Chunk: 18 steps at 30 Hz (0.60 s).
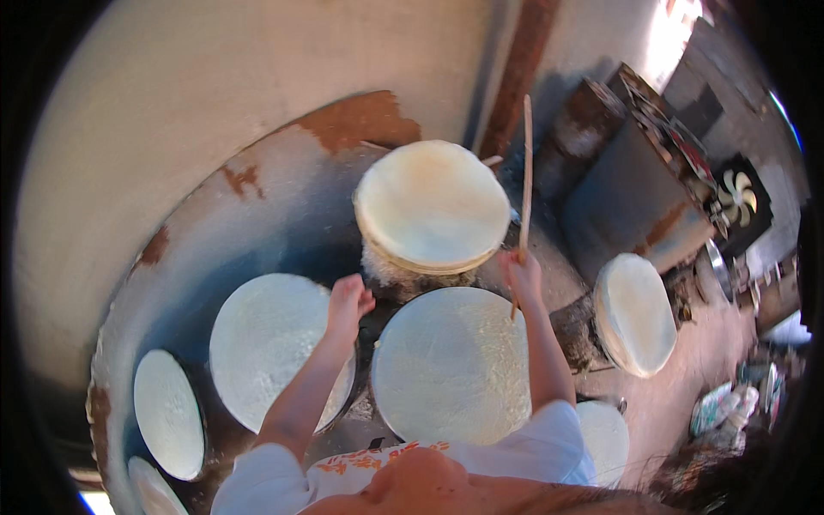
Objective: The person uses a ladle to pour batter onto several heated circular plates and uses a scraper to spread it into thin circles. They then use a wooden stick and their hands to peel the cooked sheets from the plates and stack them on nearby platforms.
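My right hand (522, 273) is closed round a long, thin wooden stick (527, 163), which stands nearly upright. The stick's lower end reaches the right edge of a round griddle (451, 365) covered by a thin, pale sheet of batter or flatbread. My left hand (348, 302) hovers between this griddle and another pale-coated round griddle (266, 352); its fingers are loosely curled, and nothing shows in them. Beyond both hands, a stack of round, cream-coloured flatbreads (433, 204) rests on a raised support.
A second flatbread stack (635, 313) stands to the right. More pale round griddles lie at far left (169, 415) and lower right (603, 438). A curved, rust-stained metal wall (249, 202) bounds the left. Rusty metal drums (635, 184) and a fan (738, 199) stand at back right.
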{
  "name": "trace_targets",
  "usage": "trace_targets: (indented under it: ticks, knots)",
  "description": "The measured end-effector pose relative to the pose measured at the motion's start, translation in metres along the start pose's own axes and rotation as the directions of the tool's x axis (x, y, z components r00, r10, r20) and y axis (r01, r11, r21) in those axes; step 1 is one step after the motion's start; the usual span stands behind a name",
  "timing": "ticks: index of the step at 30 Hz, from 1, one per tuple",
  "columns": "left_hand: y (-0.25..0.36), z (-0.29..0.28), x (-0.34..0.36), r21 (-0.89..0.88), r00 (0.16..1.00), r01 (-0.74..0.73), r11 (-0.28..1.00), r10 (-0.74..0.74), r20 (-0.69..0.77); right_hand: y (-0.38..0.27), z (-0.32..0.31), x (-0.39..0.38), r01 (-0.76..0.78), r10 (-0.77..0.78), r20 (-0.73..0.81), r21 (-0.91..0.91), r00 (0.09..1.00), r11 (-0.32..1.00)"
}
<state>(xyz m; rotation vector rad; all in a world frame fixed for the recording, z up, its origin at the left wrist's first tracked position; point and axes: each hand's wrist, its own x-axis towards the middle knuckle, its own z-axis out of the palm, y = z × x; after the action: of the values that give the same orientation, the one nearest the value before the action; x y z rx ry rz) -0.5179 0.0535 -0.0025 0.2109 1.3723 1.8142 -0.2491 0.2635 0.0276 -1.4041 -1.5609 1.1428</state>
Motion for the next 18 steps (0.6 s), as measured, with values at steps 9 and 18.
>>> trace_targets:
  ticks: [9,18]
  knots:
    - [-0.124,-0.314,-0.417,0.362,0.848,0.239,0.901,-0.013,-0.529,-0.037,0.223,-0.441,-0.360,-0.022,0.999,0.008,-0.036,0.933]
    - [-0.136,-0.542,-0.809,0.162,-0.362,0.707,0.688,0.549,-0.754,0.023,0.255,-0.726,0.210,0.013,0.903,0.085,-0.429,0.974]
